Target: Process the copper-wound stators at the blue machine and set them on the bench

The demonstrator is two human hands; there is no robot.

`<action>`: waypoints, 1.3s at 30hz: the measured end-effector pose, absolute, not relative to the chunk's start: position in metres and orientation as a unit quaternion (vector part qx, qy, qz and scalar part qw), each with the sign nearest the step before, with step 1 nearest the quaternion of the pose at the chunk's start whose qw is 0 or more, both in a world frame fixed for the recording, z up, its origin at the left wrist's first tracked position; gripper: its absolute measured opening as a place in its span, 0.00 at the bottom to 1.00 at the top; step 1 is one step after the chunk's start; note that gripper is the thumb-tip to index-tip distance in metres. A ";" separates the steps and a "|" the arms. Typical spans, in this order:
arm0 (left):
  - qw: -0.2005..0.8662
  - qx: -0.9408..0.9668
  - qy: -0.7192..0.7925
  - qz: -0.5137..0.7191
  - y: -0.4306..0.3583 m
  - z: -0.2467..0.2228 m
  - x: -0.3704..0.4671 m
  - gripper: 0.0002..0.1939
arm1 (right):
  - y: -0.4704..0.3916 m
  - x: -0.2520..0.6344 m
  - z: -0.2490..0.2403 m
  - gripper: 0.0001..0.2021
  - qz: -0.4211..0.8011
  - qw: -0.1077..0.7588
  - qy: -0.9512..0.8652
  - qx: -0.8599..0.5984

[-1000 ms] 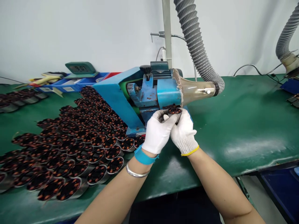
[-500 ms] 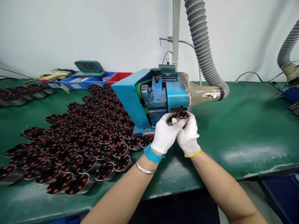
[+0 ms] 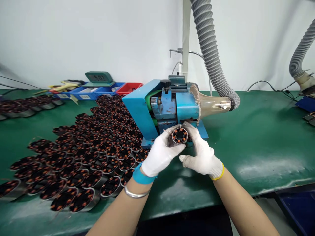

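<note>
A round metal motor part (image 3: 179, 135) with copper windings faces up in front of the blue machine (image 3: 188, 106). Gloved in white, my left hand (image 3: 163, 150) grips it from the left, with the thumb along its lower side. My right hand (image 3: 201, 149), also gloved, is at the part's right side with thumb and fingers spread apart; its fingertips are near the part's upper edge, and whether they touch is unclear. Many similar wound parts (image 3: 82, 198) stand close together on the green table (image 3: 246, 137) to the left of the machine.
A clear funnel (image 3: 213, 103) joins the machine to a grey ribbed hose (image 3: 209, 46). Blue bins (image 3: 85, 95), a red bin (image 3: 129, 88) and a green digital clock (image 3: 98, 77) stand behind the parts. Another hose (image 3: 301, 52) hangs at the far right.
Both hands have come down and toward me from the machine, bringing the part to the left. My right hand has opened, its thumb now away from the part. The view has shifted slightly.
</note>
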State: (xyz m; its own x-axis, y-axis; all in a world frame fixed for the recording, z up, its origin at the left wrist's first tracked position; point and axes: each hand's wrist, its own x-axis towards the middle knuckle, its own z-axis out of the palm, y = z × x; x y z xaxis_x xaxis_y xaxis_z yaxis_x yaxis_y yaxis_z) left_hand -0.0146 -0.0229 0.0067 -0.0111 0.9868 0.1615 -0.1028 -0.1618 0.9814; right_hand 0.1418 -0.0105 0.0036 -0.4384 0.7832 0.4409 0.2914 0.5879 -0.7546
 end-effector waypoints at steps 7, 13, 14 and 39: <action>0.203 0.650 0.503 0.532 -0.022 -0.016 -0.001 0.27 | -0.008 0.135 0.000 0.17 0.466 0.534 -0.603 -0.367; 0.145 0.707 0.493 0.485 -0.022 -0.009 -0.009 0.26 | -0.006 0.147 0.007 0.17 0.332 0.470 -0.663 -0.479; 0.154 0.721 0.486 0.469 -0.022 -0.006 -0.012 0.26 | -0.003 0.150 0.008 0.19 0.351 0.464 -0.656 -0.481; 0.317 0.511 0.541 0.588 -0.020 -0.007 0.013 0.25 | -0.003 0.144 0.001 0.21 0.477 0.476 -0.580 -0.458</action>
State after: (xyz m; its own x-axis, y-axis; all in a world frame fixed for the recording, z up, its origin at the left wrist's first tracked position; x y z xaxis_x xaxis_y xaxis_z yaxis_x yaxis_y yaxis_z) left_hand 0.0129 -0.0203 -0.0070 -0.2765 0.9258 0.2577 0.1789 -0.2139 0.9603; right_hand 0.1435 -0.0028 0.0007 -0.1282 0.9850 0.1156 0.0774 0.1262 -0.9890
